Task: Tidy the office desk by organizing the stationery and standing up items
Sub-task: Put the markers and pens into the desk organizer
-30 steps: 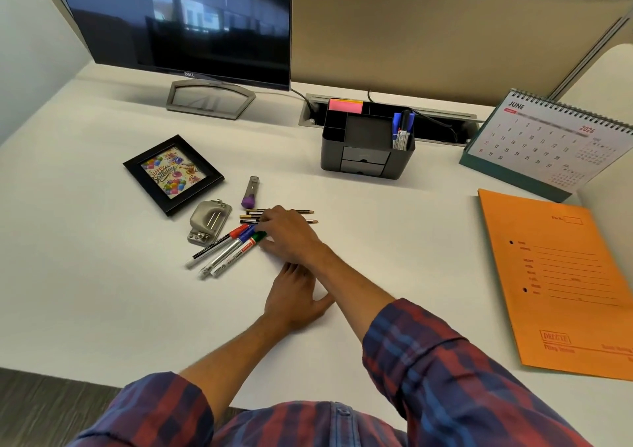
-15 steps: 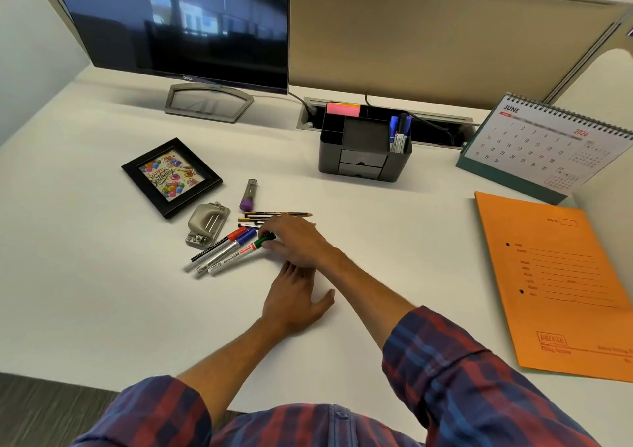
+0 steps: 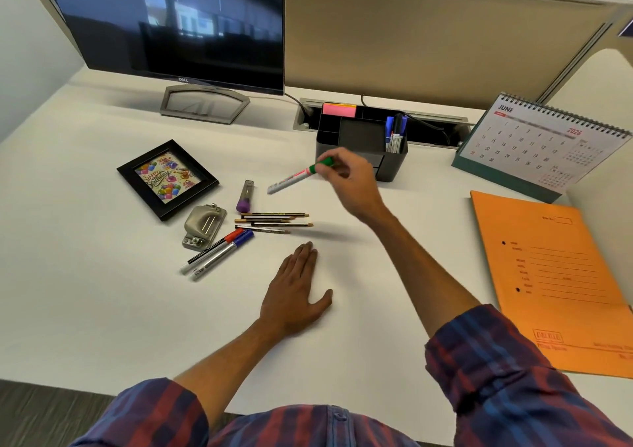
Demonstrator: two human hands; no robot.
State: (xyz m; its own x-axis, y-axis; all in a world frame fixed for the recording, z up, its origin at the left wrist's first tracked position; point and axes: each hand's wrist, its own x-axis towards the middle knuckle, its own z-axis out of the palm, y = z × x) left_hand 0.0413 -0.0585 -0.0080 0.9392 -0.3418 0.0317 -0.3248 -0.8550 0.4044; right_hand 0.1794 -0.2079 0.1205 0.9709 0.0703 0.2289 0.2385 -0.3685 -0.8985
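Note:
My right hand [image 3: 346,181] holds a green-capped marker [image 3: 297,175] in the air, just in front of the dark desk organizer [image 3: 363,145]. The organizer has pens standing in its right compartment and pink sticky notes at its back left. My left hand [image 3: 296,296] lies flat and open on the white desk. On the desk remain a red-capped marker [image 3: 214,249], a blue-capped marker [image 3: 222,254], several pencils [image 3: 274,222], a purple-capped lead tube [image 3: 245,196] and a metal punch [image 3: 203,227]. A black photo frame [image 3: 168,178] lies flat at the left.
A monitor [image 3: 171,22] on its stand occupies the back left. A desk calendar [image 3: 544,145] stands at the back right, with an orange folder [image 3: 561,275] lying in front of it. A cable tray [image 3: 428,121] runs behind the organizer.
My right hand took the green-capped marker out of the marker group and lifted it up and right toward the organizer. My left hand stayed flat on the desk.

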